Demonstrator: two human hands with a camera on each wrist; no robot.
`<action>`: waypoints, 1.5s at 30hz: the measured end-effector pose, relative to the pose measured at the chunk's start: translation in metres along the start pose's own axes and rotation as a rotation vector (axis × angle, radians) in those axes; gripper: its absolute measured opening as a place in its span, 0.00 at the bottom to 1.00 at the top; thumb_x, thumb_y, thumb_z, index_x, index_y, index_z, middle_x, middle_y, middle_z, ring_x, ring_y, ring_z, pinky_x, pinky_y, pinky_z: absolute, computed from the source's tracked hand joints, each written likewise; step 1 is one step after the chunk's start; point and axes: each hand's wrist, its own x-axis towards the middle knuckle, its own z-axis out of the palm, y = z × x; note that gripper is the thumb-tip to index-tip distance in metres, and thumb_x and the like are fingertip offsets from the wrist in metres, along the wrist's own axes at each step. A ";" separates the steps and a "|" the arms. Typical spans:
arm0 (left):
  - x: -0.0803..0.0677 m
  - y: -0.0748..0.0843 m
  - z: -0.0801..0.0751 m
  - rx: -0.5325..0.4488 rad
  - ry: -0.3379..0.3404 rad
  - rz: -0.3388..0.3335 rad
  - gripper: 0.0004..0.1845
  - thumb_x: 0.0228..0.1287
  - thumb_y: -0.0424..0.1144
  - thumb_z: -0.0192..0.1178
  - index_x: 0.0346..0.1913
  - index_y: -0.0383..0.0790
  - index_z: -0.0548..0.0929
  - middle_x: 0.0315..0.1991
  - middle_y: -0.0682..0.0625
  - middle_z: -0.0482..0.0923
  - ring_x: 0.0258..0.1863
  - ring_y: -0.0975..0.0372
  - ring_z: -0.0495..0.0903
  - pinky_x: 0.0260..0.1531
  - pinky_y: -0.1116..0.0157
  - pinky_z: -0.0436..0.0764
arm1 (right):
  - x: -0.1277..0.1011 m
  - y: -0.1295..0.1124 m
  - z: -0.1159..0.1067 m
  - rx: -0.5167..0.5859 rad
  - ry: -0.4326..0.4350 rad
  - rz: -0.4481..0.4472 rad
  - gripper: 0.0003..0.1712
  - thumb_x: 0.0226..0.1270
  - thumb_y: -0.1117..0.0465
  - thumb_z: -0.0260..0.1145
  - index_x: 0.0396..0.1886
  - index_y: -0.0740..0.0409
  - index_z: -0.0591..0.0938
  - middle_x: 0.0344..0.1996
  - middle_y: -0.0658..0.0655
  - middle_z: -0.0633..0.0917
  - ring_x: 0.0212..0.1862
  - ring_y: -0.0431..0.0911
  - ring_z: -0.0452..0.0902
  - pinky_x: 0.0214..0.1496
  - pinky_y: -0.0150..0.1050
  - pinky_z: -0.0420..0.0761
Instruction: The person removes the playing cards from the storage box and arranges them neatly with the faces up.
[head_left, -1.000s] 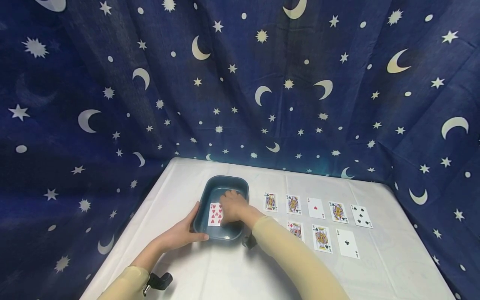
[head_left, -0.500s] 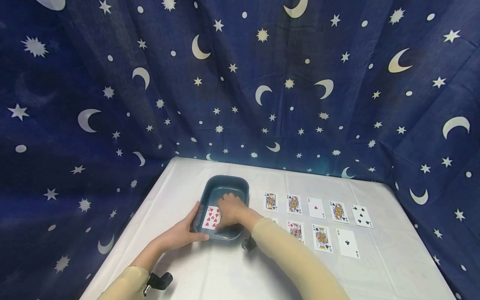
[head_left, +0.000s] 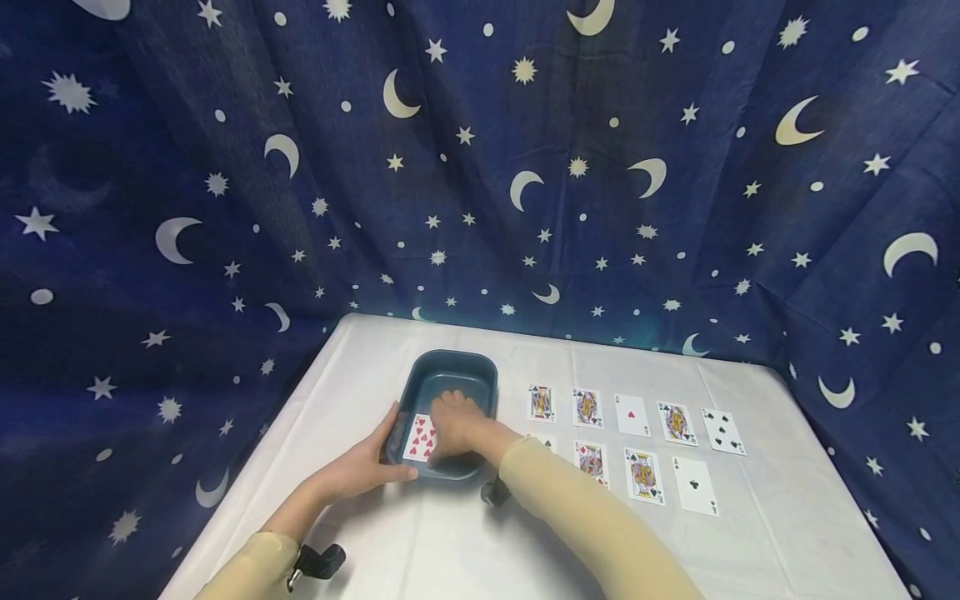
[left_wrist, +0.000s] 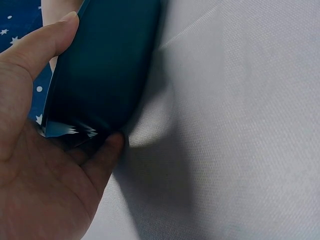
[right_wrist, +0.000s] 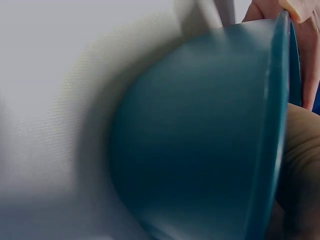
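Note:
A dark teal rectangular tub (head_left: 450, 363) stands on the white table. At its near-left corner my left hand (head_left: 362, 465) grips it, thumb on the near rim and fingers along the left side; the left wrist view shows this hand (left_wrist: 45, 145) holding the tub's corner. Inside the tub is a playing card (head_left: 418, 440) with several red hearts, face up and slightly tilted. My right hand (head_left: 456, 425) reaches in over the right rim, fingers curled at the card's right side; its fingertips are hidden. In the right wrist view the tub wall (right_wrist: 195, 135) covers most of that hand.
Face-up playing cards lie in two rows right of the tub, among them a jack (head_left: 542, 403), an ace of hearts (head_left: 632, 415), a king (head_left: 643, 477) and an ace of clubs (head_left: 695, 487). My right forearm partly covers the near row. A starry curtain (head_left: 480, 208) hangs behind.
In the tub, the hearts card has shifted left and toward me and turned slightly. My right hand has moved a little left with it. The left hand has stayed on the tub.

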 end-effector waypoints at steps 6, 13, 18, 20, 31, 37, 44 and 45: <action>0.000 0.000 0.000 0.001 -0.001 0.005 0.65 0.59 0.53 0.75 0.84 0.51 0.34 0.83 0.39 0.38 0.80 0.44 0.44 0.76 0.41 0.53 | -0.001 -0.001 0.001 0.018 -0.004 0.014 0.50 0.41 0.36 0.85 0.60 0.57 0.77 0.50 0.52 0.77 0.50 0.46 0.69 0.64 0.45 0.76; 0.000 0.000 0.000 0.000 -0.007 0.025 0.66 0.59 0.54 0.75 0.84 0.48 0.34 0.83 0.39 0.37 0.80 0.45 0.46 0.76 0.44 0.55 | -0.002 -0.002 0.001 0.064 -0.013 0.022 0.50 0.41 0.39 0.86 0.59 0.58 0.75 0.46 0.52 0.75 0.48 0.45 0.68 0.62 0.45 0.77; 0.001 0.000 0.000 0.012 0.001 0.029 0.66 0.59 0.54 0.75 0.84 0.48 0.34 0.83 0.39 0.38 0.80 0.45 0.47 0.76 0.43 0.55 | -0.004 -0.003 0.000 0.057 0.009 -0.028 0.46 0.40 0.41 0.87 0.55 0.56 0.76 0.42 0.50 0.75 0.45 0.44 0.68 0.56 0.41 0.78; 0.002 -0.001 0.000 0.012 0.002 0.030 0.66 0.59 0.54 0.75 0.84 0.48 0.34 0.83 0.39 0.39 0.79 0.45 0.49 0.76 0.44 0.55 | -0.004 -0.004 -0.001 0.046 0.012 -0.053 0.44 0.40 0.41 0.87 0.54 0.55 0.77 0.41 0.49 0.76 0.45 0.44 0.68 0.54 0.40 0.78; 0.000 -0.002 -0.001 -0.015 -0.010 0.043 0.66 0.59 0.53 0.75 0.84 0.47 0.35 0.83 0.39 0.38 0.78 0.48 0.53 0.75 0.45 0.57 | -0.008 -0.005 0.001 -0.026 0.015 -0.103 0.45 0.43 0.32 0.82 0.55 0.53 0.79 0.42 0.48 0.76 0.45 0.42 0.66 0.51 0.37 0.76; -0.001 -0.002 -0.001 -0.022 -0.004 0.046 0.66 0.58 0.52 0.76 0.84 0.47 0.35 0.83 0.40 0.38 0.79 0.48 0.51 0.75 0.46 0.57 | -0.008 -0.003 0.001 -0.094 0.021 -0.121 0.47 0.45 0.30 0.80 0.58 0.54 0.79 0.44 0.49 0.77 0.46 0.43 0.67 0.54 0.38 0.76; 0.001 -0.002 -0.001 0.002 -0.009 0.040 0.65 0.59 0.51 0.75 0.84 0.47 0.35 0.83 0.41 0.36 0.80 0.46 0.46 0.75 0.44 0.56 | -0.009 0.008 -0.005 -0.120 0.054 -0.130 0.46 0.42 0.34 0.81 0.59 0.53 0.81 0.50 0.50 0.79 0.49 0.43 0.68 0.59 0.41 0.76; 0.001 -0.002 0.000 0.000 -0.010 0.043 0.65 0.59 0.51 0.76 0.84 0.47 0.35 0.83 0.41 0.36 0.80 0.46 0.47 0.75 0.44 0.57 | -0.011 0.010 -0.008 -0.116 0.055 -0.132 0.46 0.43 0.34 0.81 0.60 0.53 0.81 0.51 0.50 0.79 0.49 0.44 0.68 0.59 0.42 0.76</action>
